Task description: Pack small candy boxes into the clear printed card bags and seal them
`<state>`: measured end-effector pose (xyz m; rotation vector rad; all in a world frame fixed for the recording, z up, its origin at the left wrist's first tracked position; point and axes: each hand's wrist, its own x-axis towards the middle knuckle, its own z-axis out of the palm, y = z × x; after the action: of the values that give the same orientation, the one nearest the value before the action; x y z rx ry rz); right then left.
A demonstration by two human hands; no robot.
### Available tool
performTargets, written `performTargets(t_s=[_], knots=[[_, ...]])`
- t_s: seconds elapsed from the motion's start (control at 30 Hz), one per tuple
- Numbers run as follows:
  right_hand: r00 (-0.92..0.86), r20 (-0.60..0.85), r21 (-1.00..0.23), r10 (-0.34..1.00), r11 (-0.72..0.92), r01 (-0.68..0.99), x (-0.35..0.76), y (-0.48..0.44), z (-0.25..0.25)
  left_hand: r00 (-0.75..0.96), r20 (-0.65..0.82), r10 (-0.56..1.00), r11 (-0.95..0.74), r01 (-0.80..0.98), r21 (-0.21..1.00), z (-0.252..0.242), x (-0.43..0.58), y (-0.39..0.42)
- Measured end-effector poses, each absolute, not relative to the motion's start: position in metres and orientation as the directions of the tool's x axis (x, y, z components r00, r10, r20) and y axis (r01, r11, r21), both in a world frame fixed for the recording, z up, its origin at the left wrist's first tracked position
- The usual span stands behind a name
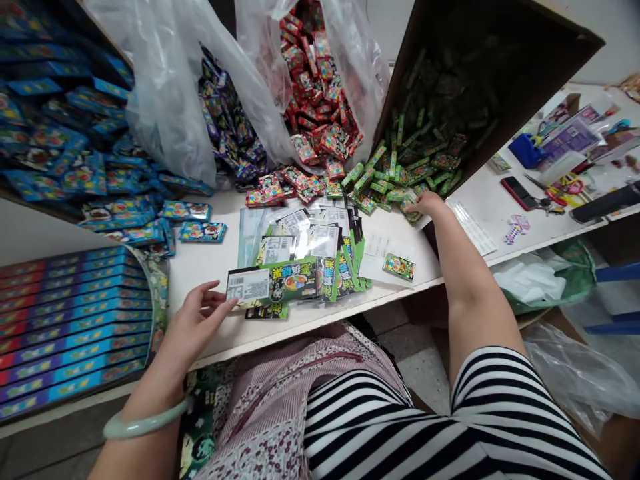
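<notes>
My left hand (193, 320) rests at the table's front edge, fingers spread, fingertips touching the left end of a flat printed bag (273, 283) on top of a fanned stack of bags (310, 247). My right hand (426, 203) reaches far forward to the green packets (400, 177) spilling from a tilted cardboard box (500, 60). Its fingers are curled down among the packets; whether they grip one is hidden. A single green packet (399, 267) lies on a paper slip to the right of the stack.
Blue packets (75, 133) are heaped at left above a box of stacked blue cartons (70, 327). Plastic bags hold purple packets (225, 120) and red packets (315, 87). A phone (519, 193), keys and scissors lie at right.
</notes>
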<state>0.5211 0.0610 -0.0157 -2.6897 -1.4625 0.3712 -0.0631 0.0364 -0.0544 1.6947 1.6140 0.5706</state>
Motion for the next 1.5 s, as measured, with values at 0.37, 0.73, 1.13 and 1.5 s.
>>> performTargets(t_s=[0.37, 0.73, 1.13, 1.5], knots=[[0.122, -0.188, -0.917, 0.974, -0.219, 0.333, 0.427, 0.007, 0.017, 0.123, 0.074, 0.990, -0.137, 0.652, 0.746, -0.025, -0.048, 0.031], [-0.394, 0.672, -0.266, 0.627, 0.701, 0.662, 0.277, -0.021, -0.009, 0.557, -0.234, 0.797, 0.387, -0.173, 0.906, 0.001, 0.043, -0.003], [-0.325, 0.467, -0.546, 0.822, 0.558, 0.625, 0.264, -0.022, 0.012, 0.334, -0.061, 0.941, 0.111, -0.133, 0.985, -0.009, 0.035, 0.000], [-0.761, 0.047, -0.578, 0.647, 0.639, 0.507, 0.262, -0.032, 0.035, 0.648, -0.067, 0.759, 0.167, -0.094, 0.981, -0.011, 0.033, 0.019]])
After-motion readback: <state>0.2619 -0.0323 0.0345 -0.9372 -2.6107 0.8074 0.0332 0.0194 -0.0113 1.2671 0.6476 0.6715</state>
